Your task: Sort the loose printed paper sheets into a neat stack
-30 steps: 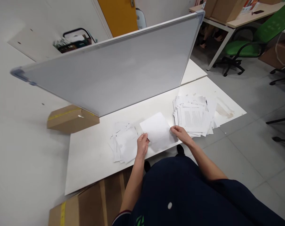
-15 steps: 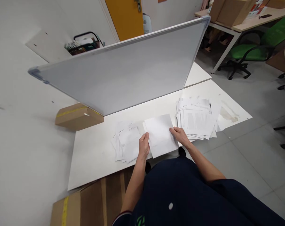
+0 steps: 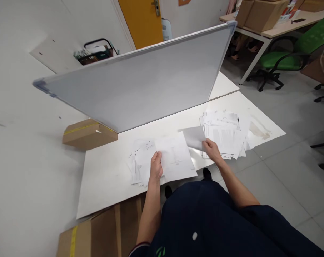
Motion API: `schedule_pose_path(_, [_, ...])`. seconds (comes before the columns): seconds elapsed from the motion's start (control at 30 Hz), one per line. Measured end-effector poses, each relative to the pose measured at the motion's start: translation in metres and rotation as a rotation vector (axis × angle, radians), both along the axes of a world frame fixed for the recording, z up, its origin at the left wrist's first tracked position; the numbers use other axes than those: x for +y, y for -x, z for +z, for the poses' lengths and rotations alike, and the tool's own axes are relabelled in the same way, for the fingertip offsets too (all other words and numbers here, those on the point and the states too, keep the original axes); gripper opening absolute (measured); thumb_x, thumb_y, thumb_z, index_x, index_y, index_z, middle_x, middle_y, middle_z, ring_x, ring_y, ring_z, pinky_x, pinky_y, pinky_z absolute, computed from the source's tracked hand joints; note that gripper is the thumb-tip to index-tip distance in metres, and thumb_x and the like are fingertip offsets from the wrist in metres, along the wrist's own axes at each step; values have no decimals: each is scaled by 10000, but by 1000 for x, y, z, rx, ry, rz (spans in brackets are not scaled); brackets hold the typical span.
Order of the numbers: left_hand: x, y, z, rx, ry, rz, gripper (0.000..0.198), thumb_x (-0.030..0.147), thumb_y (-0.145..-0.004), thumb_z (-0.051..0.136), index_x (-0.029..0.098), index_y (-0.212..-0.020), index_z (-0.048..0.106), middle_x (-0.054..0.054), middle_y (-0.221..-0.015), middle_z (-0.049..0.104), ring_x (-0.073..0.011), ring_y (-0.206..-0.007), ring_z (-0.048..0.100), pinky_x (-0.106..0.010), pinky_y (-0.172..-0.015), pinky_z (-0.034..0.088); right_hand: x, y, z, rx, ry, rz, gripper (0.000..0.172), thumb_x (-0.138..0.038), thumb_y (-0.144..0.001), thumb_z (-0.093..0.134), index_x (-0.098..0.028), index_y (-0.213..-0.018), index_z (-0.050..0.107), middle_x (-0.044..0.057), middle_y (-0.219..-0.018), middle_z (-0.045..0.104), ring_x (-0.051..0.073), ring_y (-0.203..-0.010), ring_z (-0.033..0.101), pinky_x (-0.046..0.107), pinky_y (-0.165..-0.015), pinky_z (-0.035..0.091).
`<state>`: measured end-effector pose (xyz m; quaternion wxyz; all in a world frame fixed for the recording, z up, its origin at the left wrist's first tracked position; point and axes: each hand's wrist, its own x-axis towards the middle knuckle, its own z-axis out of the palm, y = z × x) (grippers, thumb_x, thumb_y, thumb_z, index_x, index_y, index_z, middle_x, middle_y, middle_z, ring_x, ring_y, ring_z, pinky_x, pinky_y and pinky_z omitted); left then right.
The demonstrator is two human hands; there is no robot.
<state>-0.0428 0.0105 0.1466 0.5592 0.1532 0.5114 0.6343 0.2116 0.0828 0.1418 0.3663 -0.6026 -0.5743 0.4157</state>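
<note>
My left hand [image 3: 156,165] pinches the left edge of a white paper sheet [image 3: 176,157] with faint print, held above the table's front edge. Whether more than one sheet is in that grip I cannot tell. My right hand [image 3: 211,150] is closed on the right end of another paper sheet [image 3: 193,137], tilted and in shade, apart from the left one. To the left lies a loose, uneven pile of papers [image 3: 144,162], partly covered by the left sheet. A larger, messy paper stack [image 3: 223,134] spreads beside and beyond my right hand.
A whiteboard [image 3: 140,85] stands on edge along the back of the white table [image 3: 105,178]. A cardboard box [image 3: 90,135] sits at the back left, and a bigger carton [image 3: 103,232] below the front left edge. A green chair [image 3: 281,60] and a desk [image 3: 269,32] are at right.
My hands have moved apart. The right hand has drawn one sheet away to the right and up, showing a printed sheet in my left hand, which has shifted slightly left.
</note>
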Motion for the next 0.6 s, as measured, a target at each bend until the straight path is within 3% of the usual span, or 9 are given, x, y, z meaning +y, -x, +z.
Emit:
schedule_pose_path(0.1, [0, -5, -7, 45, -15, -18, 278, 394, -683, 640, 161, -824, 585, -25, -800, 635, -138, -811, 593, -271, -774, 442, -10, 22, 0, 278, 195, 172, 253, -438, -748, 456, -200, -717, 535, -14, -583, 521, 136, -547, 453, 238, -503, 341])
schedule_pose_path(0.23, [-1, -6, -19, 160, -9, 4, 259, 392, -699, 621, 157, -800, 588, -19, -797, 619, -122, -799, 568, -245, -771, 427, -20, 41, 1, 491, 356, 260, 293, -468, -732, 485, -204, -829, 567, -7, -639, 582, 147, -577, 512, 256, -542, 402])
schedule_pose_path(0.5, [2, -16, -35, 279, -25, 55, 245, 407, -715, 594, 168, -711, 540, 30, -647, 525, -92, -681, 508, -215, -710, 398, -28, 57, 1, 424, 280, 282, 341, -512, -798, 398, -211, -822, 555, 15, -770, 594, 163, -725, 529, 269, -656, 431])
schedule_pose_path(0.6, [0, -17, -35, 336, -16, 66, 244, 383, -697, 618, 177, -648, 497, 46, -598, 476, -85, -635, 474, -201, -661, 388, -28, 56, -4, 393, 242, 328, 287, -480, -762, 483, -216, -856, 543, -1, -783, 583, 161, -743, 530, 262, -660, 428])
